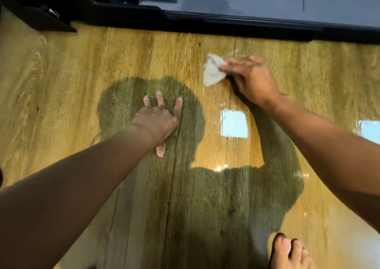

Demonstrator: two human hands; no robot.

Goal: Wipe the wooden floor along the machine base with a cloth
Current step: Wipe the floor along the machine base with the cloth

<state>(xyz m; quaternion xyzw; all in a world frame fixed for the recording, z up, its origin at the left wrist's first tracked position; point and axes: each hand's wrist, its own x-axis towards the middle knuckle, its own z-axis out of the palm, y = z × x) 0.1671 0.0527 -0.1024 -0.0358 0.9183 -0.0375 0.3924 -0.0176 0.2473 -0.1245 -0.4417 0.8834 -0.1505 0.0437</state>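
1. A person crouches over a wooden floor [61,79], seen from above.
2. The right hand [250,79] pinches a small pale cloth [211,71] against the boards, its fingers curled over the cloth's right edge.
3. The left hand [159,118], well apart, lies flat with fingers spread, bracing on the floor.
4. The black machine base [226,23] runs left to right just beyond the cloth, so wiping likely travels sideways along it; the right hand is nearer.
5. A bare foot [287,252] shows at bottom right.

No readable text, label or number shows anywhere.
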